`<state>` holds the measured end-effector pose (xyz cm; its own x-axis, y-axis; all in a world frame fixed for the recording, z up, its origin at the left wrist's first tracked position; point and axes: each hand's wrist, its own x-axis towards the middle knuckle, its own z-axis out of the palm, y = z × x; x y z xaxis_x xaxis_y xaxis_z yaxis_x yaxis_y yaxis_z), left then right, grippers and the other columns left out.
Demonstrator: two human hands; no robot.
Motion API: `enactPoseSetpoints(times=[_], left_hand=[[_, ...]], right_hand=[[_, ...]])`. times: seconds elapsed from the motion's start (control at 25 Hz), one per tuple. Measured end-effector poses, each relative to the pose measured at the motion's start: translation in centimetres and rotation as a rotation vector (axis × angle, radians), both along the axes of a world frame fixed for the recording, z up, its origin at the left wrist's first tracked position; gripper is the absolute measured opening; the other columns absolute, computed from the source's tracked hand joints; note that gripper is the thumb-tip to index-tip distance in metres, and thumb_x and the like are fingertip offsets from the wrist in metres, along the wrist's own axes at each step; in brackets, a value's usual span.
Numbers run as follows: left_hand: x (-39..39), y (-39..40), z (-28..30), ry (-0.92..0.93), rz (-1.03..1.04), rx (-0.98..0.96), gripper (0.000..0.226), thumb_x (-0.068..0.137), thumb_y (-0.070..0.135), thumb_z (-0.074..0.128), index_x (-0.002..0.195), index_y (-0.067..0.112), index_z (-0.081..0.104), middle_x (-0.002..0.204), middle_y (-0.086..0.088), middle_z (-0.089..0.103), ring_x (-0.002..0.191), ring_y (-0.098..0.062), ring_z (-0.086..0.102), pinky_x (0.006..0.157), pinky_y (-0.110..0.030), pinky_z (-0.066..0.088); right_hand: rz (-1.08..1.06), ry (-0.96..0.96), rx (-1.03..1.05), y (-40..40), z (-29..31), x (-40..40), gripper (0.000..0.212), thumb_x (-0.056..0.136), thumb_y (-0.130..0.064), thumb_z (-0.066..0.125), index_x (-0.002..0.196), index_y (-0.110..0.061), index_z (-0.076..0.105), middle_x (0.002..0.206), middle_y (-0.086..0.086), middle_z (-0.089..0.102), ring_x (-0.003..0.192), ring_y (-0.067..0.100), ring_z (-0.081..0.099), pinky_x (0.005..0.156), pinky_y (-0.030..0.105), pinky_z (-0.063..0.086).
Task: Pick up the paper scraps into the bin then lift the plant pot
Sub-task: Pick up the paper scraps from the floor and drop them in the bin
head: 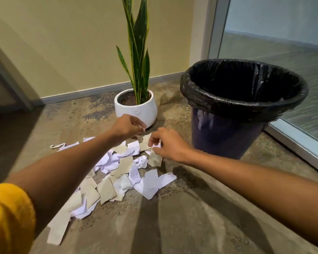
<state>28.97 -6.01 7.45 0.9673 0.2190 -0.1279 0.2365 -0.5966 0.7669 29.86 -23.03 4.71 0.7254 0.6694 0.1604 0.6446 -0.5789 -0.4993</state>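
Bin (233, 136) stood on our right, black liner folded over the rim, mouth open and upward. We couldn't see any scraps inside it from this angle.

Plant pot (136, 110) sat ahead at the wall, left of the bin, untouched. It comes last.

Paper scraps (117, 173) lay on the floor in a long band. Its long axis ran from near-left, by our sleeve (9, 217), to far-right, ending just short of the pot's base. Most of the pile was still down, so we judged the pickup barely begun.

Both hands worked the far end of that band. Right hand (170, 144) had fingers curled, pinching the edge of a white scrap. Left hand (128, 126) was also curled, fingertips pinched on what looked like a small scrap, too small to be sure.

Key relation: the bin lay to the right of both grips and the right hand was the nearer one, so we'd expect that hand to carry across first.
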Motion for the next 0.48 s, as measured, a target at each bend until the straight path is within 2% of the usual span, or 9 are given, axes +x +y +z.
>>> enactPoseSetpoints(times=[0.12, 0.2, 0.28, 0.36, 0.4, 0.48], left_hand=[[-1.3, 1.8, -3.9, 0.255, -0.235, 0.318, 0.034, 0.076, 0.010, 0.073, 0.110, 0.009, 0.068, 0.092, -0.010, 0.063, 0.065, -0.015, 0.055, 0.054, -0.015, 0.048], [-2.3, 1.9, -6.4, 0.367, -0.392, 0.486, 0.043, 0.073, 0.023, 0.077, 0.114, 0.019, 0.066, 0.098, -0.004, 0.063, 0.076, -0.014, 0.052, 0.056, -0.013, 0.039], [-3.3, 1.3, -8.8, 0.425, -0.520, 0.613, 0.051, 0.070, 0.035, 0.078, 0.118, 0.024, 0.063, 0.116, -0.005, 0.061, 0.092, -0.014, 0.049, 0.065, -0.019, 0.037], [-4.1, 0.6, -11.1, 0.488, -0.519, 0.668, 0.072, 0.063, 0.049, 0.079, 0.127, 0.028, 0.053, 0.128, -0.007, 0.047, 0.107, -0.020, 0.045, 0.081, -0.027, 0.041], [-4.2, 0.4, -11.9, 0.512, -0.481, 0.668, 0.081, 0.059, 0.054, 0.080, 0.129, 0.029, 0.048, 0.130, -0.007, 0.040, 0.113, -0.023, 0.043, 0.088, -0.031, 0.043], [-4.2, 0.0, -12.7, 0.526, -0.418, 0.637, 0.087, 0.054, 0.059, 0.080, 0.127, 0.029, 0.045, 0.129, -0.007, 0.035, 0.115, -0.026, 0.041, 0.092, -0.036, 0.045]], right_hand=[[0.000, 0.131, -0.238, 0.9, -4.0, -0.2, 0.024, 0.078, -0.018, 0.066, 0.102, -0.019, 0.066, 0.099, 0.004, 0.058, 0.100, 0.026, 0.059, 0.078, 0.034, 0.047], [0.066, 0.125, -0.524, 1.3, -6.6, -0.2, 0.046, 0.080, -0.025, 0.067, 0.123, -0.022, 0.055, 0.122, 0.011, 0.051, 0.121, 0.033, 0.047, 0.094, 0.042, 0.041], [0.138, 0.154, -0.720, 1.3, -8.3, -0.1, 0.073, 0.079, -0.036, 0.071, 0.142, -0.031, 0.034, 0.139, 0.013, 0.037, 0.132, 0.036, 0.033, 0.105, 0.053, 0.032], [0.120, 0.228, -0.720, 1.5, -9.3, 0.2, 0.089, 0.075, -0.049, 0.072, 0.147, -0.037, 0.022, 0.146, 0.012, 0.029, 0.136, 0.036, 0.027, 0.108, 0.056, 0.030], [0.072, 0.251, -0.690, 1.7, -9.6, 0.3, 0.092, 0.073, -0.054, 0.071, 0.148, -0.036, 0.020, 0.149, 0.012, 0.025, 0.138, 0.036, 0.025, 0.108, 0.055, 0.031], [-0.058, 0.275, -0.653, 2.1, -10.2, 0.3, 0.092, 0.073, -0.059, 0.069, 0.147, -0.030, 0.024, 0.152, 0.013, 0.019, 0.139, 0.039, 0.022, 0.107, 0.054, 0.035]])
